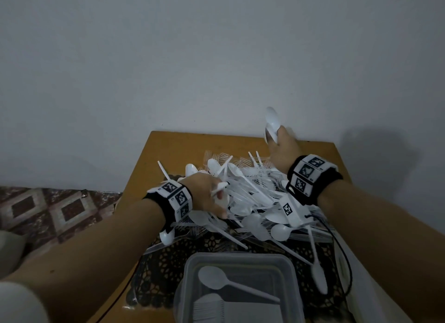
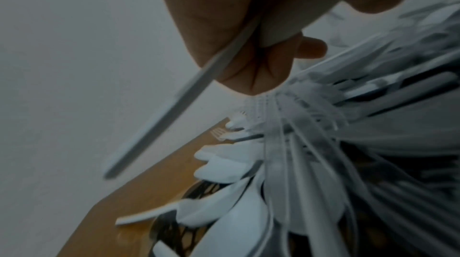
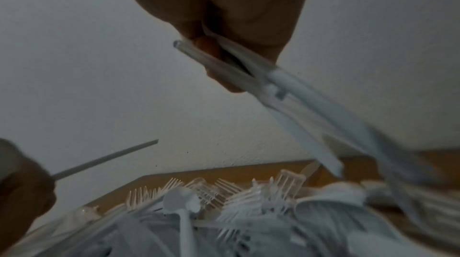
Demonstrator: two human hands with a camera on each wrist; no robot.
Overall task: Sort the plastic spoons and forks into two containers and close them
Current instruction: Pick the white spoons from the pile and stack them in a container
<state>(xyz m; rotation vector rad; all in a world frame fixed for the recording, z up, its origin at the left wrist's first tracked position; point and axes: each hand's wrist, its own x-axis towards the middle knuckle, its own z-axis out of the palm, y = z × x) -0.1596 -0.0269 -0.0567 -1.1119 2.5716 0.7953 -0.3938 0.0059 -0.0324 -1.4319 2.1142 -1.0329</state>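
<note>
A heap of white plastic spoons and clear forks (image 1: 252, 190) covers the middle of the wooden table (image 1: 149, 168). My left hand (image 1: 216, 197) is on the heap's left side and grips one white spoon (image 2: 174, 107) by its bowl end, with the handle sticking out. My right hand (image 1: 277, 139) is raised over the far right of the heap. It pinches two or more white spoons (image 1: 272, 120), bowls pointing up. A clear plastic container (image 1: 187, 274) stands open at the near edge. It holds one spoon (image 1: 214, 278) and a stack of forks (image 1: 209, 306).
A dark lace cloth (image 1: 168, 257) lies under the heap and the container. A black cable (image 1: 346, 262) loops along the right side. The wall stands right behind the table. Patterned flooring (image 1: 55, 212) shows to the left.
</note>
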